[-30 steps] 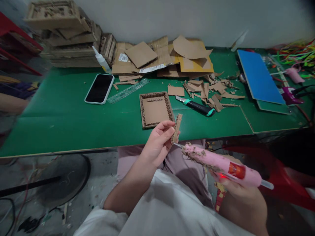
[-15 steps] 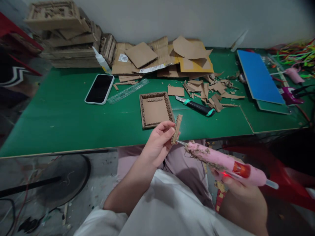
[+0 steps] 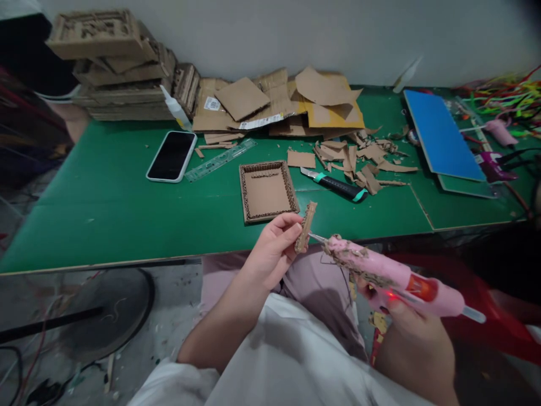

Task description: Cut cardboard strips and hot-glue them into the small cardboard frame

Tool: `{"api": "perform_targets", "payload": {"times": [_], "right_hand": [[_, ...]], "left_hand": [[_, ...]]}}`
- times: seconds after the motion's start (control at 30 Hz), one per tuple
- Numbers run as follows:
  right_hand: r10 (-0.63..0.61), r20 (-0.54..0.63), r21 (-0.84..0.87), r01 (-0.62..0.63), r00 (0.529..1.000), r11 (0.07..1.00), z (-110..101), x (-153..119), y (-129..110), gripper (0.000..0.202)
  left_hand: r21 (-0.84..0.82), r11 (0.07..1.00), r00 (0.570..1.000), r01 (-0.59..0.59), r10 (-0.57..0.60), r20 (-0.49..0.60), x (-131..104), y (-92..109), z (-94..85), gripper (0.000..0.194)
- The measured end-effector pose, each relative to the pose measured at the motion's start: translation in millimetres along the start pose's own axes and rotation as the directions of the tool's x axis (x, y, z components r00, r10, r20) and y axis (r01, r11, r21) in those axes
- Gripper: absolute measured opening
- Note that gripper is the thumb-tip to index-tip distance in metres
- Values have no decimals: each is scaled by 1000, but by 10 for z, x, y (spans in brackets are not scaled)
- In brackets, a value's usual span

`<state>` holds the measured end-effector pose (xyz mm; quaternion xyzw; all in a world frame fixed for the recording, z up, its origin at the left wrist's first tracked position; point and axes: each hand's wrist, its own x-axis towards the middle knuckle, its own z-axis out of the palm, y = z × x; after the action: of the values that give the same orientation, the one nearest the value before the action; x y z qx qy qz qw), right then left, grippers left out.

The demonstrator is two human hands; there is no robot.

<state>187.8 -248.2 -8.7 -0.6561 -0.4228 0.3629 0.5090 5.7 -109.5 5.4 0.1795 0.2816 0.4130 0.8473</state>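
My left hand (image 3: 274, 248) pinches a small cardboard strip (image 3: 306, 226) just off the table's front edge. My right hand (image 3: 409, 321) is wrapped round a pink glue gun (image 3: 380, 268) with brown bits stuck along its front and a red light glowing. The metal nozzle points left, at the side of the strip; whether it touches is hard to tell. Beyond my left hand a shallow square cardboard tray (image 3: 270, 194) lies on the green table (image 3: 203, 225), with a thin ridge of cardboard near its far side.
A cutter (image 3: 338, 185) lies right of the tray, near cardboard scraps (image 3: 372, 155). Phone (image 3: 172, 156), clear ruler (image 3: 222, 159) and glue bottle (image 3: 175, 109) are at the left. Stacked cardboard (image 3: 122, 84) stands behind; blue board (image 3: 443, 135) at right. A person's arm (image 3: 71, 118) shows far left.
The glue gun's nozzle has moved up along the strip and slightly right. At the far left, a person's arm and dark clothing have come in beside the cardboard stack.
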Motion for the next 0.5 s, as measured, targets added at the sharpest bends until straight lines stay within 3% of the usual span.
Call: {"api": "perform_targets", "payload": {"times": [0.1,0.23,0.5], "right_hand": [[62,28,136,-65,998,989,45,-24,-60,28],[29,-12,97,-28,1000,995,95,-14,-130,26],[-47,18,81,45,999,996,37,55,-77,25]], "left_hand": [[9,1000,1000,15,-15,-16,-1,5,7,26],[23,999,999,32,-32,-34,-11,17,20,26],[35,999,998,42,-40,-45,-15,21,22,28]]}}
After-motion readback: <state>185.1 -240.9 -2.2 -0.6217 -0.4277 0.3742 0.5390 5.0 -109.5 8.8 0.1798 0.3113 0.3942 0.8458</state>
